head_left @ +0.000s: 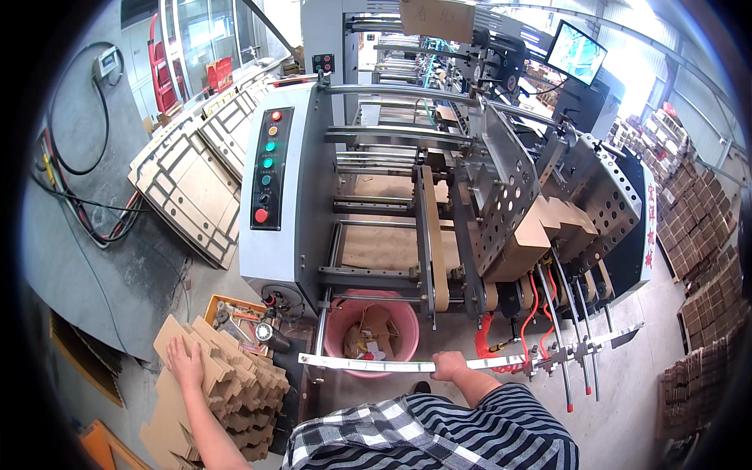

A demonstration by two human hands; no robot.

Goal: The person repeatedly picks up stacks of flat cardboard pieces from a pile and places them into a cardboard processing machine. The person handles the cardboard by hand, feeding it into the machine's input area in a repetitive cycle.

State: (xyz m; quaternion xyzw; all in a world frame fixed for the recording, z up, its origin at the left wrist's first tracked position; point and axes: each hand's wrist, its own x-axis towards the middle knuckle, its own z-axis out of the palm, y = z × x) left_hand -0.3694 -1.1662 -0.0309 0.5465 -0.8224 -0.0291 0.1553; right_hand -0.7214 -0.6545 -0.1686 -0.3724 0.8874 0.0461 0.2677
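Observation:
My left hand (186,363) lies with fingers stretched out on the top sheet of a stack of folded, die-cut cardboard blanks (243,385). The stack stands at my lower left, its notched edges facing right. In front of me, my right hand (448,365) is closed around a long silvery metal bar (360,364) that runs across the machine's front end. A pink bin (338,333) with cardboard scraps in it stands just behind the bar. Brown cardboard pieces (526,239) sit between the machine's perforated metal plates (501,204).
A control panel (272,168) with coloured buttons faces me on the machine's left housing. Orange coiled air hoses (487,345) and rods (568,337) with red tips stick out at right. A yellow tool crate (235,317) sits beside the cardboard stack. Bundled cardboard (701,211) fills the far right.

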